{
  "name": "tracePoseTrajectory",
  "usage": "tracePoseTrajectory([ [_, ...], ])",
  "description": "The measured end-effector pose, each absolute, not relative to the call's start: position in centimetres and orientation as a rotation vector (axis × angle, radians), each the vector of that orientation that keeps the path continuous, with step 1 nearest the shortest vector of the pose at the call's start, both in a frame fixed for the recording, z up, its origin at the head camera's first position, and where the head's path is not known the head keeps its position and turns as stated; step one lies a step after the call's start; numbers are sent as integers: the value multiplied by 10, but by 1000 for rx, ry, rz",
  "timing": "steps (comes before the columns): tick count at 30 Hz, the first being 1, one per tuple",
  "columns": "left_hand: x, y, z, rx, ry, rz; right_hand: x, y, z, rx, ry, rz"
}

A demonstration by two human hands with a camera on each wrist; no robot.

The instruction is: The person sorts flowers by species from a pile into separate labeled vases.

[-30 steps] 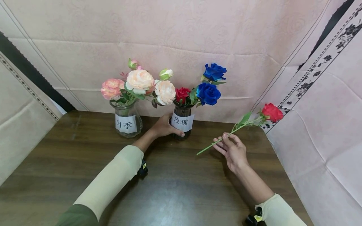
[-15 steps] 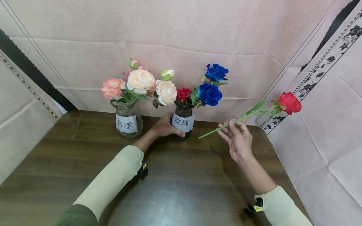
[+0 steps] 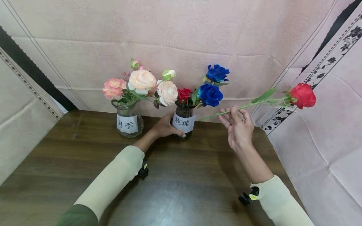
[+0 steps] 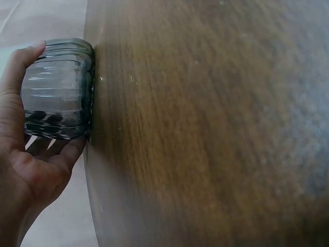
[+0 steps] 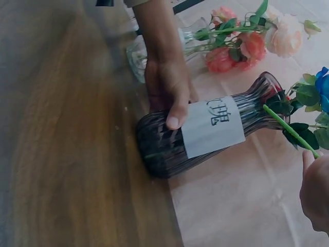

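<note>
My left hand (image 3: 165, 127) grips the lower part of a dark ribbed glass vase (image 3: 183, 112), thumb across its front. A white paper label (image 3: 183, 122) with handwritten characters is stuck on it. One red rose (image 3: 184, 95) and two blue roses (image 3: 210, 94) stand in this vase. To its right, my right hand (image 3: 239, 129) pinches the green stem of another red rose (image 3: 303, 95) between thumb and fingers. The stem slants, bloom up to the right, its cut end beside the vase. In the right wrist view, that stem (image 5: 290, 129) overlaps the vase's mouth.
A clear glass vase (image 3: 139, 123) with a paper label stands left of the dark vase, holding pink and cream flowers (image 3: 141, 81). Both vases stand near the back edge of the brown wooden table (image 3: 169, 175). Pale cloth (image 3: 181, 25) hangs behind and at the sides.
My right hand has risen with the red rose. The bloom has swung up and right, and the stem's end has moved up toward the dark vase. My left hand stays on the vase.
</note>
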State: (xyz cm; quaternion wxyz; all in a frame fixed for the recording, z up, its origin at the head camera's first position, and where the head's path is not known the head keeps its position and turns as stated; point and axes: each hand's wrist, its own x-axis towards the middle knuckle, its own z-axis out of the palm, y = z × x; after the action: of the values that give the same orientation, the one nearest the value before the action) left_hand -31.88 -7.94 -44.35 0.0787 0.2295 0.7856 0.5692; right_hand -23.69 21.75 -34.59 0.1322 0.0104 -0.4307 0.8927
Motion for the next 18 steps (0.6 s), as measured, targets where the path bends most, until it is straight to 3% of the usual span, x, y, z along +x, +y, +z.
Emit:
tracePoseTrajectory([
  [18,-320,-78,-444,657,2330,1717,-255,181,-318,7,-1135,2553],
])
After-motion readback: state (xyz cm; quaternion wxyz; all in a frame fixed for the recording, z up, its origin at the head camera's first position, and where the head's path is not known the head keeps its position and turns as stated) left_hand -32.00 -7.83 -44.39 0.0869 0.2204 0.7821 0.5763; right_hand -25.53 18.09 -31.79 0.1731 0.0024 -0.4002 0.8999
